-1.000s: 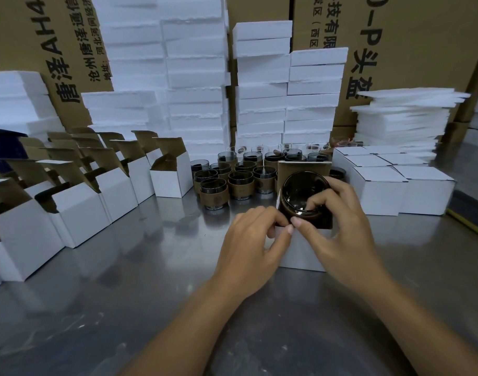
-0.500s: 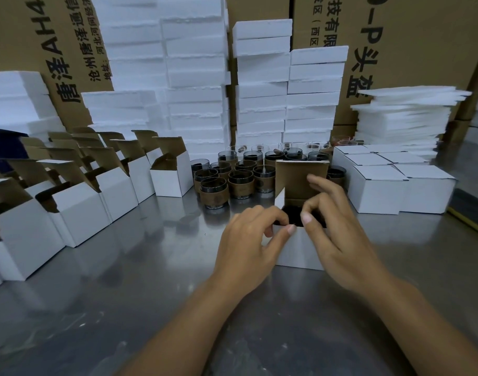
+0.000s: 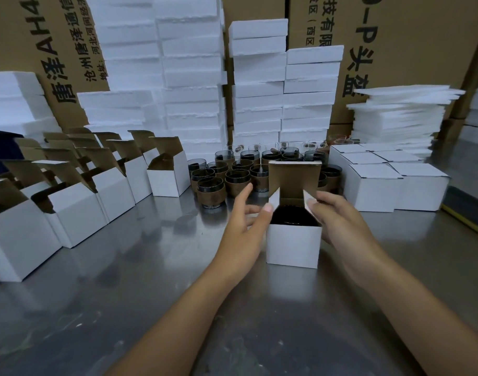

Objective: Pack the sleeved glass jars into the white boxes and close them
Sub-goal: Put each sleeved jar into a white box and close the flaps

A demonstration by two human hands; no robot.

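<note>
**Far left:** rows of open white cardboard boxes (image 3: 75,210), brown lids raised, stood on the brushed-steel tabletop (image 3: 124,294). Judged to be awaiting fill.

**Centre left:** a cluster of brown-sleeved glass jars (image 3: 210,189) stood upright and close together at the back of the tabletop, between the open boxes and the closed ones. They were judged heavy for their size, rigid and breakable. The bare glass rims were likely slick, so the paper sleeve would be the surer place to take hold.

**Left hand** (image 3: 242,232)**:** fingers straight and spread, forefinger lifted clear. The thumb tip touched the left side flap of the box in work.

**Centre:** a small white cardboard box (image 3: 293,245) stood upright on the tabletop between both hands. Its tall brown lid flap stood up and both side flaps tilted partly inward. One dark glass jar (image 3: 292,219) sat inside, below the rim, its sleeve hidden. The thin board was judged light and easily creased. The flaps would be best pushed near their free edges, and the walls steadied low and never squeezed.

**Right hand** (image 3: 341,226)**:** fingers loosely bent along the box's right wall, thumb tip at the right side flap. Whether it pinched or only pressed could not be told.

**Right:** closed white cardboard boxes (image 3: 381,185), lids tucked, sat side by side just beside the jars.
</note>
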